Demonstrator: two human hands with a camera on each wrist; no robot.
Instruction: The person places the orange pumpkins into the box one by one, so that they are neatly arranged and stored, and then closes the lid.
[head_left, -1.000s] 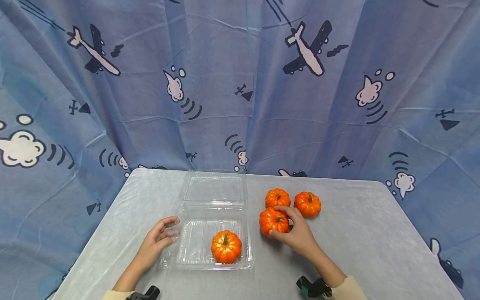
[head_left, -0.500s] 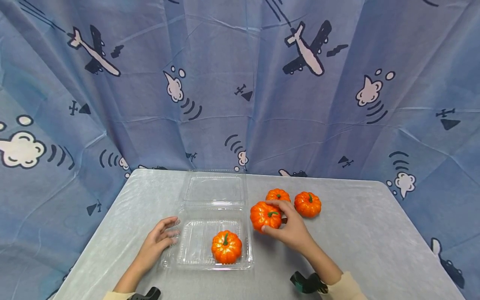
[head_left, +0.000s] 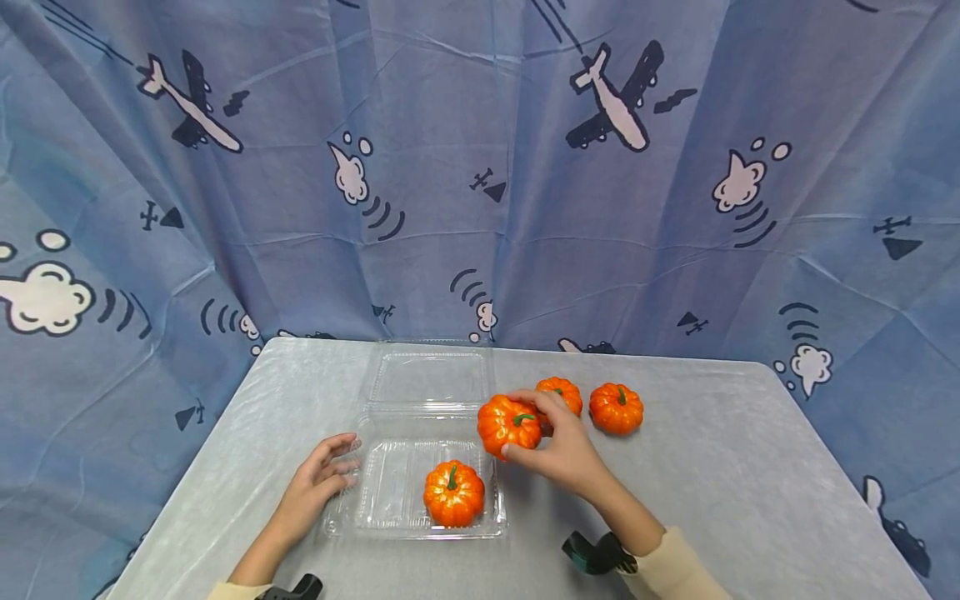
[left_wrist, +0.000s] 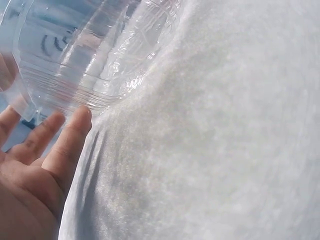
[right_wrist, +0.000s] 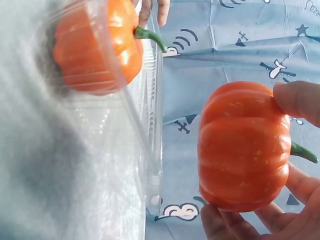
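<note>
My right hand [head_left: 564, 454] grips a pumpkin [head_left: 508, 426] in curled fingers [right_wrist: 300, 102], above the surface. My left hand [head_left: 313, 483] is relaxed, its straight fingers [left_wrist: 70, 137] touching the clear container [head_left: 390, 492].

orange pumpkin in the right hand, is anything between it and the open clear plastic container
Nothing visible blocks it. The right hand holds the small orange pumpkin at the clear plastic clamshell container's right edge. Another orange pumpkin sits in the tray's near right, leaving the rest free. The left hand touches its left rim.

One pumpkin [head_left: 453, 493] in container [head_left: 390, 521] (two [head_left: 616, 408] right).
</note>
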